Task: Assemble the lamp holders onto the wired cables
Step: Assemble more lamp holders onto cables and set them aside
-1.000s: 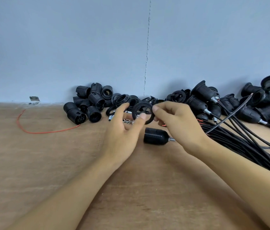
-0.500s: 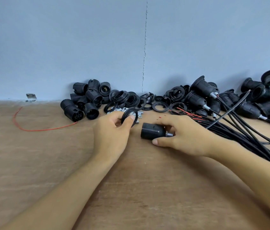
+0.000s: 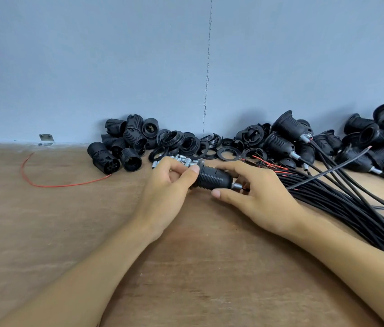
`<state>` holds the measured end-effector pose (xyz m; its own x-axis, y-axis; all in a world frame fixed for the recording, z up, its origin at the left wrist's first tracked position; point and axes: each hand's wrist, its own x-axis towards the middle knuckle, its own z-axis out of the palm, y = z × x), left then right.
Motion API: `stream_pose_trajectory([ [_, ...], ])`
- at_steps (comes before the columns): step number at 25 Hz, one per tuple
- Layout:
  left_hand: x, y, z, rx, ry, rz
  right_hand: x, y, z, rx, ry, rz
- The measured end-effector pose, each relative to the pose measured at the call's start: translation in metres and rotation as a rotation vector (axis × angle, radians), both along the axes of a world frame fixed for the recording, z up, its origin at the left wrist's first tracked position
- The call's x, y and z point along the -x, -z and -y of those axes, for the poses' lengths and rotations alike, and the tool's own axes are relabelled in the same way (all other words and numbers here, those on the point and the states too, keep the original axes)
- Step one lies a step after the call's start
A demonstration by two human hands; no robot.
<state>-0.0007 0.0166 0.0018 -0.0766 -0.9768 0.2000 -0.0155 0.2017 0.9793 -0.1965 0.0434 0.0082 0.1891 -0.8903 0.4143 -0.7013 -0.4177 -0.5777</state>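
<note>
Lamp holder (image 3: 214, 178) pinched at its body by your right hand (image 3: 257, 199), left hand (image 3: 167, 187) pinching its open end; likely ring-threading next, so start it square.

Left hand (image 3: 167, 185) and right hand (image 3: 254, 197) grip one black lamp holder (image 3: 214, 178)

Wooden table (image 3: 56, 232): lamp holders (image 3: 125, 147) piled at back, rings (image 3: 227, 153), cable bundle (image 3: 351, 208) right, red wire (image 3: 51, 185) left.

The ribbed lamp holder (image 3: 214, 178) is black with a silver stem. The loose lamp holders (image 3: 125, 147), rings (image 3: 230, 153) and cables (image 3: 351, 208) are black; the cable ends (image 3: 271, 166) show red. The single wire (image 3: 51, 185) is red, the table (image 3: 68, 232) brown wood grain, and the wall (image 3: 115, 67) pale blue-grey.
</note>
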Motion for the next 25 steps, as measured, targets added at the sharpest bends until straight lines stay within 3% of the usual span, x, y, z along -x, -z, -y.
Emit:
stream_pose_trajectory([
  [3, -0.002, -0.003, 0.002, -0.134, 0.09, -0.183, 0.0, -0.001, -0.001, 0.028, -0.003, -0.026],
  [6, -0.001, -0.005, 0.002, -0.165, 0.184, -0.237, 0.0, 0.001, -0.001, 0.045, 0.009, -0.021],
  [11, 0.01, 0.004, -0.004, 0.008, 0.184, -0.074, 0.0, 0.002, 0.0, 0.019, 0.105, 0.077],
  [15, 0.013, 0.006, -0.008, 0.07, 0.131, -0.052, -0.003, 0.0, -0.001, 0.005, 0.086, 0.15],
  [18, 0.017, 0.006, -0.013, 0.206, 0.102, 0.086, -0.006, -0.003, -0.002, 0.006, 0.077, 0.203],
  [25, 0.016, -0.005, -0.021, 0.248, 0.174, -0.032, -0.004, -0.008, -0.005, -0.027, 0.035, 0.223],
])
